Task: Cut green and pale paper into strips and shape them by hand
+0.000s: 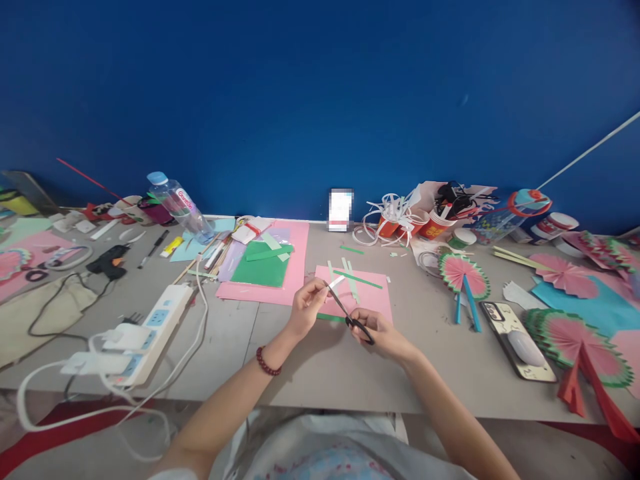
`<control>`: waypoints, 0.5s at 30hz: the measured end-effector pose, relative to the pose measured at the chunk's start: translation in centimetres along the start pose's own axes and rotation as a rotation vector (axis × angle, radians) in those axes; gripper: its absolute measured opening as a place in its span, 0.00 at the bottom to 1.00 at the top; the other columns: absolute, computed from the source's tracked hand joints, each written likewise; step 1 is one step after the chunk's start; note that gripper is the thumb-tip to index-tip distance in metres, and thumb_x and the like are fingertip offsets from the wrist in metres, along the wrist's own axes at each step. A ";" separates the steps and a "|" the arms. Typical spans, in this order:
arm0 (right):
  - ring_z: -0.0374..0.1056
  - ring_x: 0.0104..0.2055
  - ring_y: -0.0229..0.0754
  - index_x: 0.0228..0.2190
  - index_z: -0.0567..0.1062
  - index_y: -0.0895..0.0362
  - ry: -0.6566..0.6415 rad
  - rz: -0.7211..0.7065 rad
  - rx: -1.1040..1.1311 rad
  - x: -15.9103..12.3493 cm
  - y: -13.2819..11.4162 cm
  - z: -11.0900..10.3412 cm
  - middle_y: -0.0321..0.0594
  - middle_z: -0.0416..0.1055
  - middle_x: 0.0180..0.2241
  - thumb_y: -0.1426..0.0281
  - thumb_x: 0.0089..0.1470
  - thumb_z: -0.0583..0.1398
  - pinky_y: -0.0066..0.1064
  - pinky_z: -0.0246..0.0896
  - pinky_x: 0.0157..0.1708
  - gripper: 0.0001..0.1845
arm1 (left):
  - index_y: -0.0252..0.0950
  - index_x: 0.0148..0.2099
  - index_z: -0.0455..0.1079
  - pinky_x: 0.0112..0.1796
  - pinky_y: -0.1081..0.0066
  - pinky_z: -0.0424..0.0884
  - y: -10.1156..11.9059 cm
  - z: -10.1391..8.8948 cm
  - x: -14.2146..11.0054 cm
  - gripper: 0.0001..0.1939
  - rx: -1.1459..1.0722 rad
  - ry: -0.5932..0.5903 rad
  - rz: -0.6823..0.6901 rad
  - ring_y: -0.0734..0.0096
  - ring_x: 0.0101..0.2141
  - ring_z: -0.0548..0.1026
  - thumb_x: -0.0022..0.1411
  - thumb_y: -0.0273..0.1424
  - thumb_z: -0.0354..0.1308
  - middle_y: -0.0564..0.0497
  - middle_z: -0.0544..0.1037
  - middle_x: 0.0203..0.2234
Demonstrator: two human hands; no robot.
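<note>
In my right hand (376,331) is a pair of black-handled scissors (359,327), its blades pointing up and left toward my other hand. My left hand (307,305) is closed in a pinch on a small white strip (336,282), close by the scissor blades. Whether the blades touch the strip I cannot tell. Below and behind both hands lies a pink paper sheet (374,299) bearing several thin green strips (367,281). Another green strip (331,318) lies along its near edge, partly hidden by the hands.
Green paper (260,270) lies on a larger pink sheet to the left. A white power strip (157,327) with cables and a tilted plastic bottle (185,207) are further left. To the right are pink paper fans (463,277) and a phone (500,333) under a mouse (525,348).
</note>
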State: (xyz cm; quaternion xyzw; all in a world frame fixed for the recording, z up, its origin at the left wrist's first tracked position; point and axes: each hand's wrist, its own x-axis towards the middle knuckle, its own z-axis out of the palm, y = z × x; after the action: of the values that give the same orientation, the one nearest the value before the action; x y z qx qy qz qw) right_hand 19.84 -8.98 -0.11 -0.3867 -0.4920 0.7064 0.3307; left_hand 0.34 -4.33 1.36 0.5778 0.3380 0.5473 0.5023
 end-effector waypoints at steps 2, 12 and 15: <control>0.48 0.18 0.29 0.29 0.65 0.57 0.001 -0.008 0.006 0.0 0.0 -0.1 0.28 0.59 0.19 0.55 0.50 0.64 0.24 0.41 0.17 0.19 | 0.36 0.25 0.63 0.34 0.70 0.61 0.0 0.0 0.0 0.18 0.008 -0.002 -0.005 0.69 0.30 0.65 0.63 0.42 0.54 0.51 0.65 0.24; 0.45 0.17 0.28 0.30 0.65 0.56 0.037 0.019 0.014 0.0 -0.1 0.1 0.26 0.56 0.17 0.57 0.50 0.64 0.23 0.39 0.16 0.18 | 0.36 0.26 0.62 0.34 0.71 0.62 -0.2 0.0 0.0 0.18 0.016 -0.013 0.000 0.70 0.30 0.65 0.64 0.42 0.53 0.52 0.66 0.25; 0.45 0.17 0.28 0.29 0.65 0.56 0.052 0.021 0.012 0.0 -0.1 0.1 0.25 0.56 0.17 0.57 0.50 0.64 0.23 0.38 0.15 0.17 | 0.36 0.26 0.63 0.33 0.71 0.61 -0.2 -0.1 0.0 0.17 0.009 -0.017 0.000 0.71 0.30 0.65 0.64 0.40 0.53 0.52 0.66 0.24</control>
State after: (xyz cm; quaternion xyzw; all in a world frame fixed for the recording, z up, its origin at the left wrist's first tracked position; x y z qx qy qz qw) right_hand 19.75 -8.96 0.02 -0.4079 -0.4748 0.7027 0.3381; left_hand 0.33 -4.21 1.14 0.5845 0.3362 0.5409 0.5027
